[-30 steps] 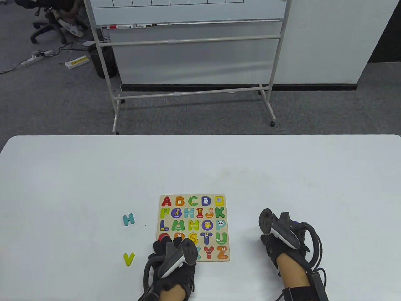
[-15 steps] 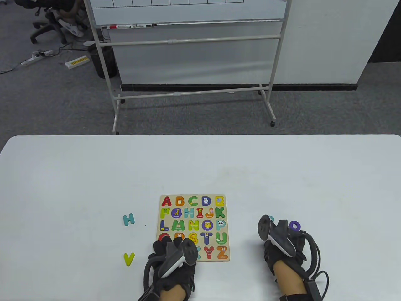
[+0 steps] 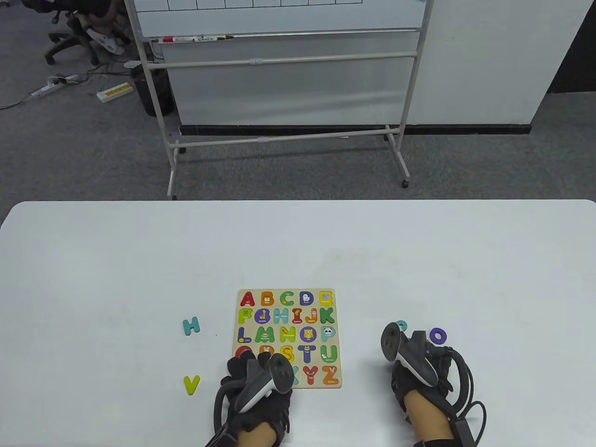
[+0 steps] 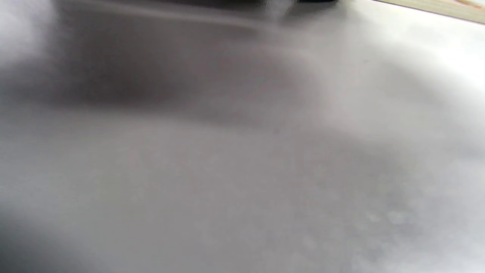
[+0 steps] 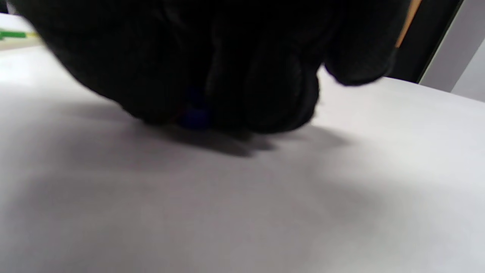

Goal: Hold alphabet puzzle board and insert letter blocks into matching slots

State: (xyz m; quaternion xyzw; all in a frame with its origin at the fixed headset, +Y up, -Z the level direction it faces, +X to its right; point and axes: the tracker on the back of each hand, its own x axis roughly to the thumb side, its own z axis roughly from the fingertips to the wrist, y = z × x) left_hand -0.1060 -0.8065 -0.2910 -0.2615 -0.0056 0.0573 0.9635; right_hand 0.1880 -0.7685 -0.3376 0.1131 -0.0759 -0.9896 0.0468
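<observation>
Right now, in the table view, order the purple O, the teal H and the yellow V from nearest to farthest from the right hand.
1. Purple O: just beyond the right hand, on its right.
2. Yellow V: far off, left of the board, near the table's front.
3. Teal H: also left of the board, behind the V, slightly farther.

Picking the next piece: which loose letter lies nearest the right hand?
The purple O, just beyond the right hand; H and V lie left of the board.
</observation>
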